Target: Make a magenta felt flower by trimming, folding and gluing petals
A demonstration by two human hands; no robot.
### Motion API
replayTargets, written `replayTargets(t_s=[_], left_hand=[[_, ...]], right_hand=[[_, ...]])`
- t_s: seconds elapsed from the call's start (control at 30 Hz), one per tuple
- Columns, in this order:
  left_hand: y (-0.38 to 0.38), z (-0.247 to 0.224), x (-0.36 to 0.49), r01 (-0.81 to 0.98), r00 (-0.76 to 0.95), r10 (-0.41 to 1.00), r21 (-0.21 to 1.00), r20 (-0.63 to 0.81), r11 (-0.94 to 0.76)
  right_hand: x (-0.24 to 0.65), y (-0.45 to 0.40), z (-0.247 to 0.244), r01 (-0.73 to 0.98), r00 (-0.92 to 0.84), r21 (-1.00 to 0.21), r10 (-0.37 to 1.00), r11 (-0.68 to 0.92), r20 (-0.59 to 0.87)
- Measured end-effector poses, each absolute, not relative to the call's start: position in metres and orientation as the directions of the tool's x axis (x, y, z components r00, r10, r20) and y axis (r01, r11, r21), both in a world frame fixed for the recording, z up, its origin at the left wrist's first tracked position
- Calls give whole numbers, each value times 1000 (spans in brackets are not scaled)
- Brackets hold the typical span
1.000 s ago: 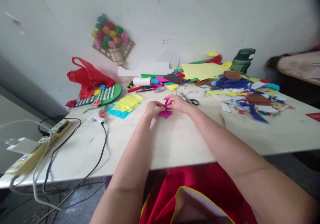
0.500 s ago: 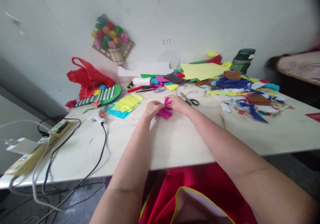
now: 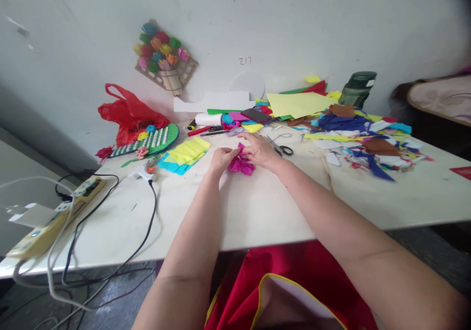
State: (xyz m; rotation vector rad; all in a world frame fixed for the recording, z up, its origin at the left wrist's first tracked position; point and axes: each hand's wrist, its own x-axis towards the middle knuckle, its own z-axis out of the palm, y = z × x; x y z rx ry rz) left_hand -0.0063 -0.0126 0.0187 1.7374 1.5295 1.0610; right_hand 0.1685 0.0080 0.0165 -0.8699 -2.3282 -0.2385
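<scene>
1. Work in hand: a magenta paper piece (image 3: 242, 166) stood at the table's middle, between the two hands. It was gathered toward its centre, with creased lobes spread outward, most plainly on the near side.
2. Left hand (image 3: 222, 159): thumb and fingertips pinched together on the paper's upper left part.
3. Right hand (image 3: 259, 149): fingers partly spread, touching the paper from the right; whether they gripped it, could not tell.
4. Progress (judged): folding and gathering done, shaping of the lobes under way. Lobes looked uneven, so some spreading probably remained. Any tie at the centre was too small to make out.
5. Unworked stock: yellow sheets (image 3: 189, 149) lay flat over blue sheets (image 3: 179, 168), left of the hands. Scissors (image 3: 274, 144) lay unheld, just beyond the right hand.
6. Surface: white table (image 3: 265, 212). Far left, a red plastic bag (image 3: 127, 112) behind a green board (image 3: 171, 136); near left, a power strip (image 3: 39, 241) with cables. Far right, a scrap pile (image 3: 342, 124) and a green bottle (image 3: 356, 94).
7. Room: pale wall (image 3: 312, 26) with a mounted bouquet (image 3: 162, 50) on the left and handwritten "217"; grey floor (image 3: 114, 305) at near left.
</scene>
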Motion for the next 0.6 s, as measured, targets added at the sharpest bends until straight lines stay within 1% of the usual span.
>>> replayTargets(t_s=[0.1,0.2,0.27,0.33,0.43,0.5,0.6], left_hand=[[-11,17,-7,482,39,982,858,182,-179],[-10,14,-8,459,51,978,865,200,-201],[-8,13,-9,447,57,976,869,210,-213],[-7,11,-9,442,53,975,871,215,-216],[-6,9,-9,456,43,974,863,224,-218],[-6,9,-9,491,45,972,843,229,-221],[-5,9,-7,567,52,971,794,233,-221]], right_hand=[[167,-1,25,663,-596,33,501,748,627],[163,-9,30,701,-604,86,525,708,600],[161,-11,30,718,-608,98,553,689,569],[160,-12,28,734,-602,74,595,675,532],[161,-12,26,761,-571,-18,683,648,456],[161,-13,27,780,-545,-87,741,619,392],[161,-15,31,827,-475,-169,828,536,299]])
